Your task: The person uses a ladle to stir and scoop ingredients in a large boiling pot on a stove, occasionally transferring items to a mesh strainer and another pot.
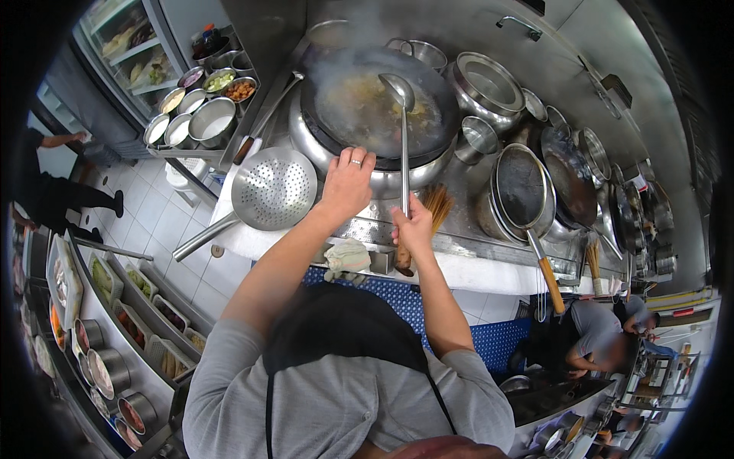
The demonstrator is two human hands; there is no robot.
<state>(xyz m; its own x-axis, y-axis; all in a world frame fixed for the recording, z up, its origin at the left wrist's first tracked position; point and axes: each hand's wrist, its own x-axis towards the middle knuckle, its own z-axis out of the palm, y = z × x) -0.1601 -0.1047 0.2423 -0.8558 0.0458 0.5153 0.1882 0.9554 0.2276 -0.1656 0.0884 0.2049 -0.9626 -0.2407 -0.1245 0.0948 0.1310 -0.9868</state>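
Note:
A large dark wok (pixel 373 109) sits over a round steel burner ring, with steaming liquid and food in it. My right hand (pixel 414 225) grips the long handle of a steel ladle (pixel 397 92), whose bowl is over the wok's contents. At the wok's near edge is my left hand (pixel 348 182), its fingers bent over the rim, seemingly holding it. A perforated steel strainer (pixel 274 188) lies left of my left hand. Just beyond my right hand is a bamboo wok brush (pixel 437 207). Below the wok lies a folded cloth (pixel 347 256).
Steel ingredient pots (pixel 212 121) stand at left, near a long-handled utensil (pixel 269 115). Right are a steel cup (pixel 477 137), a wood-handled mesh strainer (pixel 520 186) and stacked woks (pixel 567 172). A white towel (pixel 493 275) lines the front edge. Other people are at far left and lower right.

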